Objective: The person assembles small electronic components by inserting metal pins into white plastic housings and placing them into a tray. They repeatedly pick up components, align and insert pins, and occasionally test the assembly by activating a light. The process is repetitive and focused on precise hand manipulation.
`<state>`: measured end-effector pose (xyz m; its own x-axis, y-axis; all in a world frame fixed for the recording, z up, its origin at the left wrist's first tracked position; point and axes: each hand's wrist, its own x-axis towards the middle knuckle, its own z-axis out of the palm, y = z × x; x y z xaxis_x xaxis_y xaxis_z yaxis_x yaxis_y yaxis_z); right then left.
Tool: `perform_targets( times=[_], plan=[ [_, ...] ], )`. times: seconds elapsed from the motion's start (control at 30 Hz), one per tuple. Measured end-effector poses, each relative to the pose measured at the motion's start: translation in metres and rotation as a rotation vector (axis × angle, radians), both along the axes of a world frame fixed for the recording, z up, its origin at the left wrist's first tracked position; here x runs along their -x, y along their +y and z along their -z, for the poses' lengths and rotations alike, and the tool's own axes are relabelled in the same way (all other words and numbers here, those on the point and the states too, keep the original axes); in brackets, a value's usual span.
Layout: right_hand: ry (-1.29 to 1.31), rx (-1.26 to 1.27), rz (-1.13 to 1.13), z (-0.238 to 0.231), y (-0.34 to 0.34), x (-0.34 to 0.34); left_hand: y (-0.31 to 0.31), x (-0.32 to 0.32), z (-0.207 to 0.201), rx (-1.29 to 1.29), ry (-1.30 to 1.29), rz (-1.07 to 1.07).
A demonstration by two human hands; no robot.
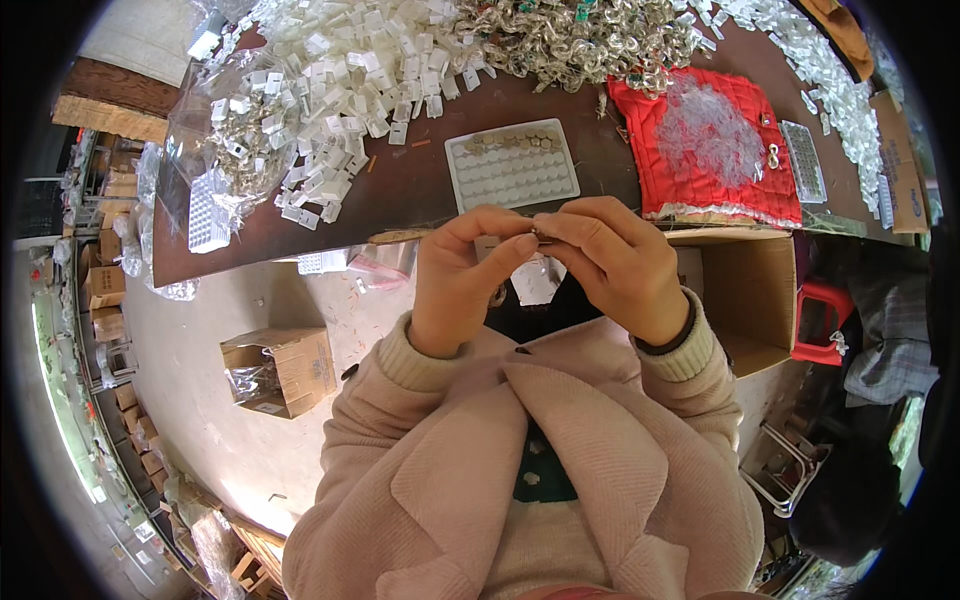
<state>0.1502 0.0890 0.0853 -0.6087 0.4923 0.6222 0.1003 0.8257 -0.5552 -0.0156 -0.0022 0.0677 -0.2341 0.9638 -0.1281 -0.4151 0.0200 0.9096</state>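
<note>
Just in front of the table's near edge, my left hand (447,285) and my right hand (640,275) meet fingertip to fingertip. Thumbs and forefingers of both pinch a tiny dark metallic piece (537,232), mostly covered by the fingers, so its exact kind does not show. Beyond the hands, a pale plastic tray (510,188) with rows of small hollows lies on the table. Small round discs (520,141) fill its far rows. Below the fingers, a whitish sheet or part (538,282) shows over something dark.
White plastic cases (365,75) and shiny metal pieces (590,45) are heaped on the brown table (420,165). A bag of parts (250,130) lies left; red cloth (640,135) bears clear strands (705,130). Cardboard boxes (305,370) and a red stool (822,325) stand below.
</note>
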Motion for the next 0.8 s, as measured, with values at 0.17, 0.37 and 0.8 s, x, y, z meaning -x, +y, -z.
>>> perform_targets(
  times=[0.17, 0.37, 0.8],
  plan=[
    [0.027, 0.038, 0.002, 0.009, -0.008, 0.002, -0.005, -0.006, 0.005, 0.008, -0.135, -0.048],
    [0.089, 0.017, 0.136, 0.016, -0.026, 0.025, -0.006, -0.025, 0.011, 0.033, -0.607, -0.252],
    [0.094, 0.342, 0.157, 0.018, -0.024, 0.032, -0.025, 0.136, 0.034, 0.172, 1.488, -0.764]
  ],
)
